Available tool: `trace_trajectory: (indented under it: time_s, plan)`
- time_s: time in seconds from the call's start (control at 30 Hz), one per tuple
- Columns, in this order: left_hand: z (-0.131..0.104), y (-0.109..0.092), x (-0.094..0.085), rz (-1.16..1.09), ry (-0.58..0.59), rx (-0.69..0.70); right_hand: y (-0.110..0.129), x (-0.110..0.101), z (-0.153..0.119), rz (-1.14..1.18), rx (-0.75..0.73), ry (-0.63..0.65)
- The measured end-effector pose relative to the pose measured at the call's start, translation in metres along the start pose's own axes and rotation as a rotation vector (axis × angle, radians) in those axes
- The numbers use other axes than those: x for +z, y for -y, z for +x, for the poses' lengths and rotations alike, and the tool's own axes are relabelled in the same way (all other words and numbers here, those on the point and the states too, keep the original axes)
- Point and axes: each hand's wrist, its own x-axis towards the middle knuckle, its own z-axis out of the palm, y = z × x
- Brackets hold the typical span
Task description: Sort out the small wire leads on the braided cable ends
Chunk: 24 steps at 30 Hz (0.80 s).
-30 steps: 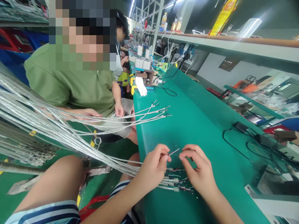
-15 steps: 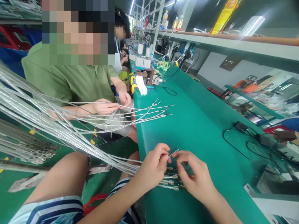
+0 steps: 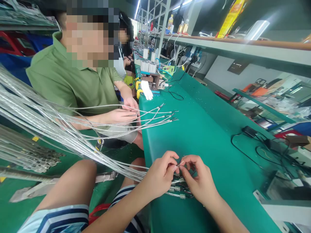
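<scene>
My left hand (image 3: 162,173) is closed in a pinch on the end of a cable, close above the green table. Thin stripped wires (image 3: 180,163) stick out from it. The thumb and forefinger of my right hand (image 3: 198,176) are pinched on the tip of one pale wire. Below my hands, more cable ends (image 3: 178,195) with metal fittings and dark wires lie on the table. The silvery bundle of cables (image 3: 107,159) runs from the left, across my legs, to under my left hand. My fingers hide part of the held cable end.
A co-worker in a green shirt (image 3: 73,87) sits at the left and holds cables. Several cable ends (image 3: 170,120) lie on the green table (image 3: 206,139) before that person. A white glove (image 3: 146,90) lies by a small machine (image 3: 152,76). Black cords (image 3: 243,161) lie at the right.
My right hand has moved slightly left and closed its fingertips on a wire at my left hand. The co-worker's hands have come together, the nearer one moving right.
</scene>
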Motion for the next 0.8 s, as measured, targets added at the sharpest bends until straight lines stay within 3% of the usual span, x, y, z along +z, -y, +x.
trace_trajectory:
  time_s: [0.47,0.67,0.8]
  plan:
    - [-0.001,0.001,0.001,0.019,0.038,-0.026,-0.008,0.002,-0.004,0.114,-0.011,0.075]
    - [0.000,0.004,0.001,-0.021,0.050,-0.042,-0.013,0.005,-0.004,0.309,0.000,0.043]
    - [0.000,0.004,0.001,-0.021,0.046,-0.037,-0.010,0.004,-0.005,0.231,-0.018,0.036]
